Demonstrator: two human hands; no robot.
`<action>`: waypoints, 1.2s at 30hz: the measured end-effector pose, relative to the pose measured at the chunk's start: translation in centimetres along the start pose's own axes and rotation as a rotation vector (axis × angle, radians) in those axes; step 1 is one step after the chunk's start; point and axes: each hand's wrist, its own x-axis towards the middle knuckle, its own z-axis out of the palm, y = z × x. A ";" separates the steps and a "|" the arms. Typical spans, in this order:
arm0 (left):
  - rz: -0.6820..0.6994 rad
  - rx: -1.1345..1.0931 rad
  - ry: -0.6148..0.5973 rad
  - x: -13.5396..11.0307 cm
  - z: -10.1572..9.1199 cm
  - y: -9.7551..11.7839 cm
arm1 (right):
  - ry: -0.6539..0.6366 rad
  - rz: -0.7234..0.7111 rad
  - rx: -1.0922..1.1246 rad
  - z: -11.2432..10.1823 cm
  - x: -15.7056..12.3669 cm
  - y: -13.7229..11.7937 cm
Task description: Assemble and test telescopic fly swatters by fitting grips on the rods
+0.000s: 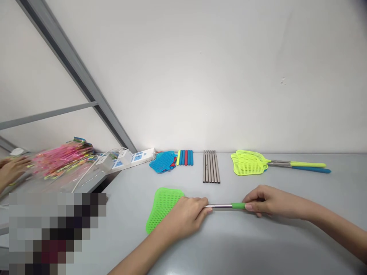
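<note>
A green fly swatter [164, 206] lies across the front of the grey table, its perforated head to the left. My left hand [191, 214] is closed round it where the head meets the silver rod, hiding that joint. Between my hands a length of metal rod [222, 206] shows, running into a green grip [237, 206]. On that grip my right hand [265, 202] is closed, thumb in front, covering the grip's far end.
Behind lie blue swatter heads [163, 162], coloured grips [185, 157], several metal rods [211, 167] and assembled swatters [249, 162]. A white power strip [145, 156] with cables is at left. Beyond, another person's hand [13, 170] touches pink packaged items [61, 158].
</note>
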 end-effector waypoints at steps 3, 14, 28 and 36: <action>-0.012 -0.025 -0.005 0.0 -0.2 0.0 | -0.017 0.024 -0.042 -0.3 -0.2 -0.1; 0.004 0.014 -0.001 -0.3 0.0 -0.2 | 0.048 0.124 0.197 1.7 0.4 -0.1; 0.096 0.155 0.015 -0.5 1.5 1.0 | 0.167 0.349 0.251 2.6 -0.6 -1.9; 0.093 0.250 0.023 -0.6 1.9 1.6 | 0.017 0.390 0.482 3.2 0.2 -0.8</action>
